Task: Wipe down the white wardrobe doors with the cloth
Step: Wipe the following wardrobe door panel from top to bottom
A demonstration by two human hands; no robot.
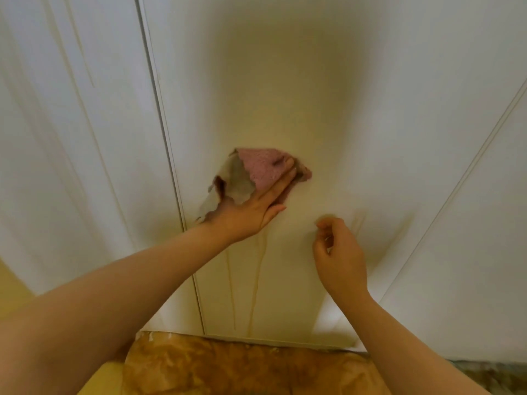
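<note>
Pressing cloth (256,169) flat vs. middle wardrobe door (342,109) w/ left hand (256,206), fingers straight, palm down on it, not clutching. Pink-and-grey, crumpled, sitting mid-height just right of door seam (171,166), w/ loose corner flopping off to the left. Looks soft, light, prob. damp, judging by drip streaks (256,275) running down below toward floor (228,366). Will likely bunch and creep under the palm, so best pinned w/ whole flat hand over its middle, or gathered into a wad first; no dragging by that dangling edge. Hard, smooth panel underneath, prob. slick when wet: takes firm pressure, no fragility worry. Right hand (339,252) hovering just off door, lower right, fingers loosely curled, gripping nothing visible.
</note>
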